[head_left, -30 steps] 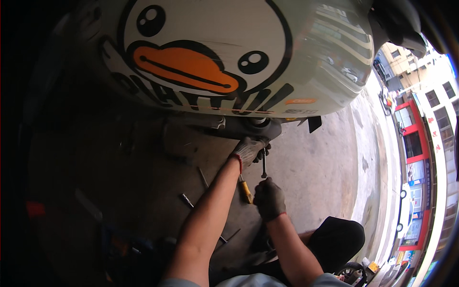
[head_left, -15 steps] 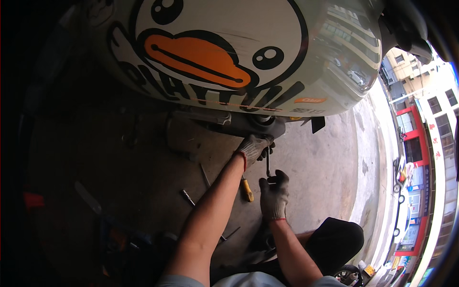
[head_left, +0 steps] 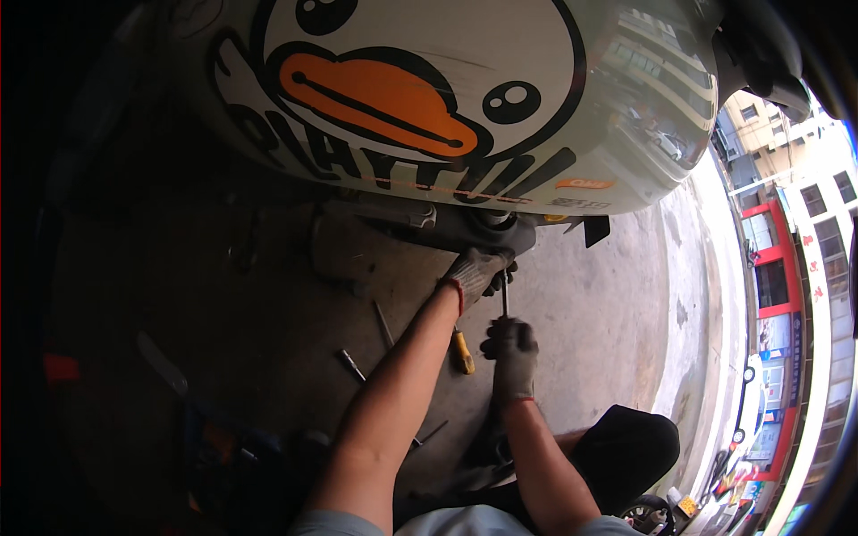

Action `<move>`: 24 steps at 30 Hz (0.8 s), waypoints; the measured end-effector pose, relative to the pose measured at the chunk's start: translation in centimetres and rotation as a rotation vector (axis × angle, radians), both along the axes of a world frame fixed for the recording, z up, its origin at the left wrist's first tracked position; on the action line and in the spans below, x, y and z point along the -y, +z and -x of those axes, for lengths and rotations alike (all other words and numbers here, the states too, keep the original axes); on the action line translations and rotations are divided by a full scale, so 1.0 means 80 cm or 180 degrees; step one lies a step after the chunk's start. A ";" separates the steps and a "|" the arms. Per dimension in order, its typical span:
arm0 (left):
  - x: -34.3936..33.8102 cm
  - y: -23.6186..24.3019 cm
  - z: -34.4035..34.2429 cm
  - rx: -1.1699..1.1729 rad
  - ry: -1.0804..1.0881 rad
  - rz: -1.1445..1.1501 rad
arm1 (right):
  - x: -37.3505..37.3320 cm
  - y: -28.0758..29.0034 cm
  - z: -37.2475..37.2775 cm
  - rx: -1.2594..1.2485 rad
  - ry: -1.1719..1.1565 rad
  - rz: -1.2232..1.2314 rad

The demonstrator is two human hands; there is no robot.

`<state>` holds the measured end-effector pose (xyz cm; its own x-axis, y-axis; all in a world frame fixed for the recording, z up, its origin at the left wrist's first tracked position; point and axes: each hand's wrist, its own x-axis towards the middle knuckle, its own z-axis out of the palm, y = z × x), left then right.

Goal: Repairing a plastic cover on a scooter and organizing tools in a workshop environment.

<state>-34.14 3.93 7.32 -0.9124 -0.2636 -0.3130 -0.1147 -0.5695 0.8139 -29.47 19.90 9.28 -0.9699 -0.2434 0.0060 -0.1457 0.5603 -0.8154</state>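
My left hand [head_left: 481, 272], in a grey knit glove with dark fingers, is closed around the upper end of a slim metal L-shaped wrench [head_left: 505, 296]. It presses up close beneath a dark part [head_left: 487, 234] on the underside of a pale vehicle body [head_left: 617, 134]. My right hand [head_left: 513, 347], gloved alike, closes in a fist around the wrench's lower end and hides its bend. The wrench stands nearly upright in the picture between both hands. What its upper tip meets is hidden by my left fingers.
On the concrete floor lie a yellow-handled screwdriver [head_left: 463, 353], a metal socket bar [head_left: 351, 364] and a thin rod [head_left: 382, 323], partly behind my left forearm. My dark-clad knee [head_left: 630, 447] is at lower right. A bright street with parked vehicles [head_left: 749, 397] runs along the right.
My right hand, with fingers loosely apart by the wrench's lower end before, has moved up slightly and closed on it. My left hand stays at the upper end.
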 end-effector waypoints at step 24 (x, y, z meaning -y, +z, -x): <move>0.000 0.008 -0.001 0.0202 -0.0062 0.0193 | 0.005 -0.002 -0.010 -0.0182 0.0129 0.0313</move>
